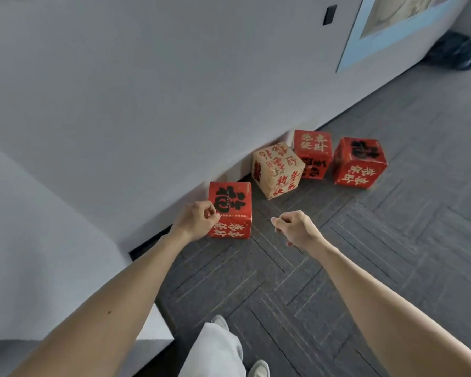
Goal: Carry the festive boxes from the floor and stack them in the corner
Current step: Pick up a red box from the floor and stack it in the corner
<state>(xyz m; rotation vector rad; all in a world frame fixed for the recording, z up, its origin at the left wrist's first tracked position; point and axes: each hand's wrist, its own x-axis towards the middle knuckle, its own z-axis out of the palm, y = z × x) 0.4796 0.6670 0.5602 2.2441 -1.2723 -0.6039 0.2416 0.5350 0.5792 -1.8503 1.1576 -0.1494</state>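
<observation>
A pale trouser leg (218,349) is stepping over the grey carpet (365,268), both arms reaching ahead. The left hand (196,220) is hovering in front of the nearest red box (233,210) by the wall (120,118), fingers loosely curled, holding nothing; the right hand (297,227) likewise. A one-sided grab is likely tipping it against the beige box (276,170), with two more red ones beyond

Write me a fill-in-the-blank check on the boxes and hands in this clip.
1. ____ festive boxes sit on the carpet floor.
2. The only box that is not red is ____.
3. The nearest red box is partly covered by the ____ hand.
4. The right hand holds ____.

Missing: four; beige; left; nothing
</observation>
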